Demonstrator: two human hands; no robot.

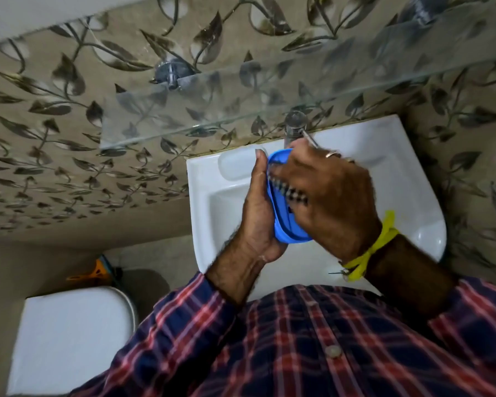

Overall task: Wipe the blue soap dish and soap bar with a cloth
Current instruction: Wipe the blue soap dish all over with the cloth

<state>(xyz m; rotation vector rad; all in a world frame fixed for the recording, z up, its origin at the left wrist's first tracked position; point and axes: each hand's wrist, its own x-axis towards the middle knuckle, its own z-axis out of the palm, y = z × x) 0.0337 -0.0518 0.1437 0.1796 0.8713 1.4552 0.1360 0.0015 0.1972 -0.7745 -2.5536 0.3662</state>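
Blue plastic is showing between two hands: one oval blue soap dish [281,222] is being held on edge above the white ceramic basin [413,179], a little toward three o'clock from the middle of the view. The left hand [258,213] is cupping the dish from nine o'clock, palm against its underside and thumb reaching up past its twelve o'clock end, so this hand is closed around the dish. The right hand [330,196] is lying over the open face of the dish from three o'clock, fingers curled in; a strip of dark-and-white checked cloth [288,191] is peeking out under them against the dish's inside. How tightly that hand is gripping the cloth cannot be told. Whatever the dish is holding is hidden by the fingers; no soap bar can be made out.

One chrome tap [294,128] is standing at the basin's twelve o'clock edge. One glass shelf [212,107] is jutting from the leaf-patterned wall tiles [69,156] at eleven o'clock. One yellow thread band [375,247] is circling the right wrist, and one ring [331,155] is sitting on a right finger. One white toilet cistern lid [69,336] is lying at eight o'clock. Plaid shirt sleeves [298,353] are filling six o'clock.
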